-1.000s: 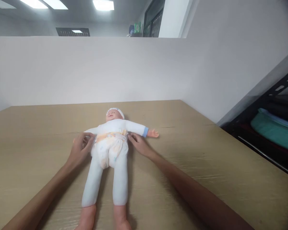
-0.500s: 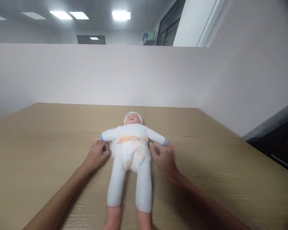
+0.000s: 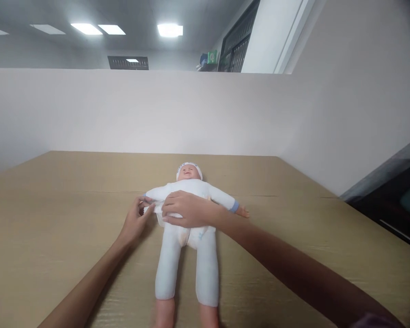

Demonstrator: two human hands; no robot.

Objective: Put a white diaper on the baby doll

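Right hand (image 3: 186,209) flat, fingers spread across baby doll (image 3: 187,214) waist, left hand (image 3: 136,221) at nine o'clock pinching diaper (image 3: 191,234) edge, wooden table (image 3: 54,218).

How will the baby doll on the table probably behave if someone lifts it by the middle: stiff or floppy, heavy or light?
The baby doll probably flops: its cloth-covered legs lie limp on the table. It looks light, since the right hand rests flat on its belly and the left hand merely touches its side. Lying flat with arms spread, it seems unlikely to roll.
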